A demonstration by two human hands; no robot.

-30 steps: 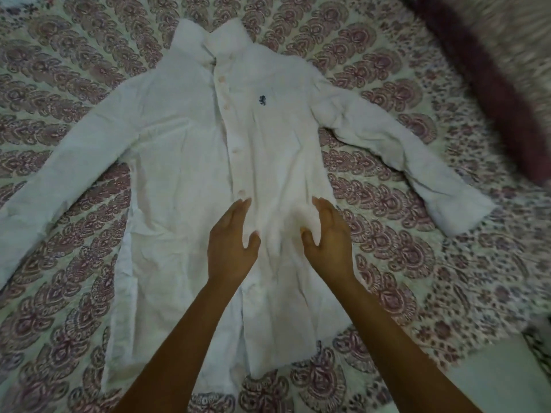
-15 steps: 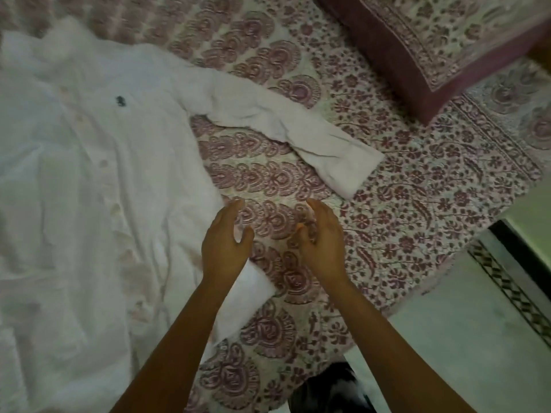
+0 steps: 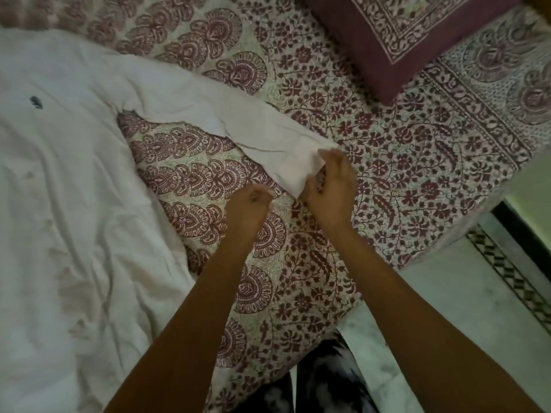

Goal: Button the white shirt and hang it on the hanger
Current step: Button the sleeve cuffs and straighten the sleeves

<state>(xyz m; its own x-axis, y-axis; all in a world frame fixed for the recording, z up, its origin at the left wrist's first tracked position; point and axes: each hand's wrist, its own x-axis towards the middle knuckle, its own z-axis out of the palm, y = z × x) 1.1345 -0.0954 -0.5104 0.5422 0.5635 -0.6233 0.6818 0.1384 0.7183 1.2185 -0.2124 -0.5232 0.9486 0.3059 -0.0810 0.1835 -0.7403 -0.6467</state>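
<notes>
The white shirt (image 3: 74, 189) lies flat on the patterned bedsheet (image 3: 387, 162), filling the left side of the view, with a small dark logo on the chest. One sleeve (image 3: 208, 114) runs out to the right and ends in a cuff (image 3: 295, 165) at the centre. My right hand (image 3: 331, 189) pinches the end of that cuff and lifts it slightly. My left hand (image 3: 247, 204) hovers just left of the cuff's lower corner with its fingers curled, and I see nothing in it. No hanger is in view.
A maroon-bordered pillow (image 3: 402, 34) lies at the top right. The bed's edge runs diagonally at the lower right, with pale floor (image 3: 447, 308) and a dark patterned border strip (image 3: 512, 269) beyond it. Dark patterned trouser legs (image 3: 313, 383) show at the bottom.
The view has swung right, from the shirt front to the sleeve. Both hands moved from the shirt's lower front to the cuff, and my right hand took hold of it.
</notes>
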